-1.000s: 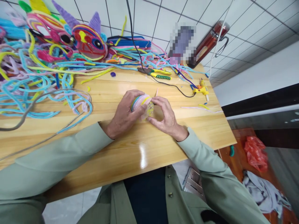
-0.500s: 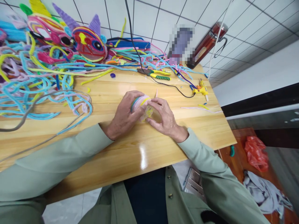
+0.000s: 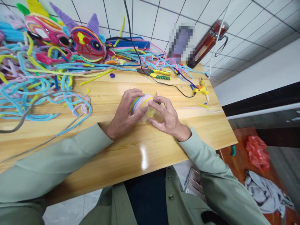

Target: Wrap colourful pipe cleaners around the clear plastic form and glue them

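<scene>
My left hand (image 3: 124,114) wraps around a small round coil of pipe cleaners (image 3: 142,102) in pink, blue and yellow bands, held just above the wooden table (image 3: 112,150). My right hand (image 3: 167,117) meets it from the right, with thumb and fingertips pinched on the coil's edge and its clear yellowish underside. Both forearms in pale green sleeves rest on the table.
A big tangle of loose pipe cleaners (image 3: 35,81) covers the table's left and back. Two colourful pipe-cleaner animal heads (image 3: 86,40) stand behind it. Yellow-handled pliers (image 3: 156,74), a black cable (image 3: 173,86), a yellow glue gun (image 3: 201,90) and a red flask (image 3: 207,42) lie to the right.
My hands turned the coil slightly and shifted a little upward in view. My right fingers crept further over its top edge. Nothing else moved.
</scene>
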The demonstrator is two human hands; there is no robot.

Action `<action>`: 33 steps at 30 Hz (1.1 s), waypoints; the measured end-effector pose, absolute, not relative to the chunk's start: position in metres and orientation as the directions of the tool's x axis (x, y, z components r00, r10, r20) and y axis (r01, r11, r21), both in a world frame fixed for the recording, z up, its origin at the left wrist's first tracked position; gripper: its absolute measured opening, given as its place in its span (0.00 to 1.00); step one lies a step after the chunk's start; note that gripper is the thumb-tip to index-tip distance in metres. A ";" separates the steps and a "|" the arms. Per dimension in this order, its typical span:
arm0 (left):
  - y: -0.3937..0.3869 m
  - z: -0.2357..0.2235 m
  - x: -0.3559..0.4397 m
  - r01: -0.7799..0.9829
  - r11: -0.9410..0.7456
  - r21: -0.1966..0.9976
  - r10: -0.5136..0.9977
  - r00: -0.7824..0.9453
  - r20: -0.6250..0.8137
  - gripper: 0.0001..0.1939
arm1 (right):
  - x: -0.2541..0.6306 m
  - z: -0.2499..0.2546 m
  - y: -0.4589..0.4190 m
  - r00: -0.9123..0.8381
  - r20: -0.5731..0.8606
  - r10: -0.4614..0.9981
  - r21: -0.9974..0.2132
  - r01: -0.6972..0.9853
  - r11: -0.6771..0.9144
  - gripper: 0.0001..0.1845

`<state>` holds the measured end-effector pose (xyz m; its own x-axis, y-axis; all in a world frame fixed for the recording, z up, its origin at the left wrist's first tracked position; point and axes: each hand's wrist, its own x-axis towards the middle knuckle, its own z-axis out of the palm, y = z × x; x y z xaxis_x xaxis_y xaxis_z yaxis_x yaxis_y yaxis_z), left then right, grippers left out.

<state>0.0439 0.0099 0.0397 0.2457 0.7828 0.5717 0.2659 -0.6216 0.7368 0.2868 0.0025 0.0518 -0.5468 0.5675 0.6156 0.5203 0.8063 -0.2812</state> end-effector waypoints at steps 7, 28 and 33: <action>0.009 0.043 0.044 0.259 -0.481 0.837 0.873 0.230 0.431 0.21 | 0.284 0.048 0.001 -0.547 0.606 0.577 -0.299 0.516 0.803 0.37; 0.012 0.048 0.043 0.318 -0.477 0.819 0.876 0.243 0.416 0.23 | 0.285 0.054 -0.001 -0.488 0.456 0.744 -0.454 0.591 0.667 0.42; 0.010 0.049 0.044 0.352 -0.559 0.751 0.829 0.228 0.510 0.25 | 0.289 0.049 0.003 -0.506 0.573 0.645 -0.362 0.550 0.753 0.46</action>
<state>0.0441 0.0098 0.0495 0.2279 0.8294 0.5101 0.3518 -0.5586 0.7511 0.2887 0.0031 0.0494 -0.5058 0.6451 0.5727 0.5503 0.7526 -0.3617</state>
